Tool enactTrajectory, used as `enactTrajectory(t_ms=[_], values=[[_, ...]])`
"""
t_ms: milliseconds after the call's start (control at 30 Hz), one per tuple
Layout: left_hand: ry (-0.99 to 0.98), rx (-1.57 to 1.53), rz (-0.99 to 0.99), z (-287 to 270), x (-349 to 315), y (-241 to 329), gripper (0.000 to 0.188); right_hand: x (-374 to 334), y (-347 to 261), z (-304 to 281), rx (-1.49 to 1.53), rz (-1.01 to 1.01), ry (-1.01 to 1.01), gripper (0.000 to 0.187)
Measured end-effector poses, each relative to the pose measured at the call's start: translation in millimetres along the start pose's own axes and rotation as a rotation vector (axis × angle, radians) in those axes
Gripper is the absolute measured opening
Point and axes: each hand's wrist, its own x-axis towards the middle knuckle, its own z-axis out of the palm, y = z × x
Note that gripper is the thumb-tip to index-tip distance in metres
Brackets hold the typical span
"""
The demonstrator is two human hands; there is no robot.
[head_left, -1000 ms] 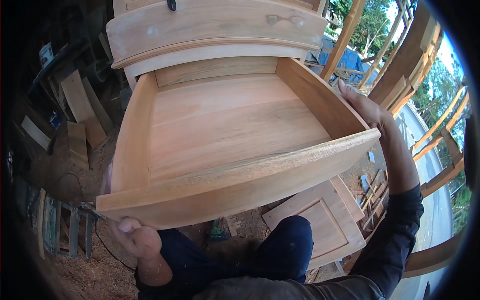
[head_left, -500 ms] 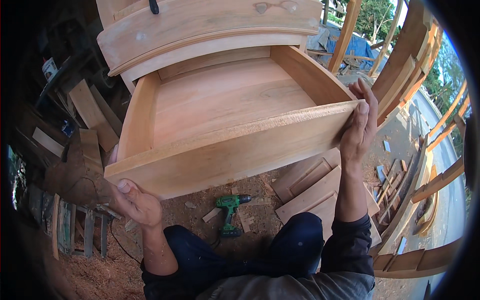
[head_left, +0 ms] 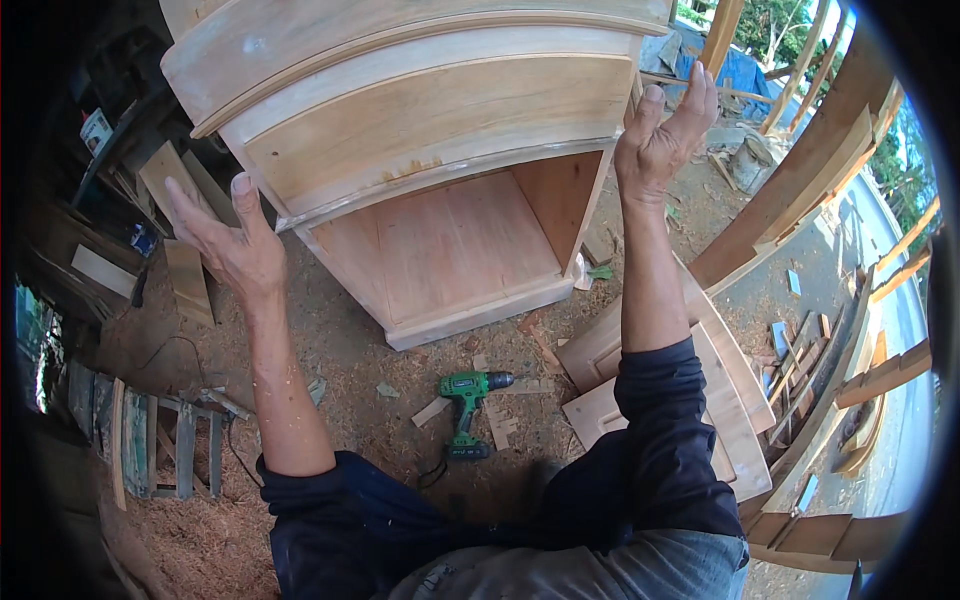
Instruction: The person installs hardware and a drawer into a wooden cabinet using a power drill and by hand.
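A bare wooden cabinet [head_left: 300,50] stands in front of me. Its drawer [head_left: 440,120] sits pushed in, with the front close to flush with the frame. Below that drawer is an open compartment [head_left: 470,240]. My left hand [head_left: 240,235] is raised off the drawer's left side, palm inward, fingers apart, holding nothing. My right hand [head_left: 665,140] is up by the cabinet's right edge, fingers stretched upward, with nothing in it. Whether the right hand touches the cabinet edge I cannot tell.
A green cordless drill [head_left: 465,410] lies on the shaving-strewn ground between my legs. Panelled wooden doors [head_left: 690,390] lean in a stack near my right knee. Offcuts [head_left: 800,365] lie at the right by a timber frame [head_left: 800,190]. Boards [head_left: 190,280] stand at the left.
The drawer, pulled out and held at both ends earlier, has slid into the cabinet. Both hands have let go and moved up and forward. The lower open compartment has come into view.
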Motion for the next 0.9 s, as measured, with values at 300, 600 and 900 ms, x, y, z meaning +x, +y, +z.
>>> enactTrajectory(t_ms=[300,600,900], values=[[-0.163,0.187,0.169,35.2,-28.8,-26.3,0.074,-58.7,12.8,47.7,0.000,0.213,-0.199,0.069],[-0.120,0.431,0.177,36.3,-24.9,-14.7,0.084,-70.4,7.2,41.6,0.078,0.309,-0.182,0.076],[-0.288,-0.216,-0.457,22.3,-20.1,-82.0,0.065,-80.0,0.5,48.3,0.201,0.393,0.012,0.056]])
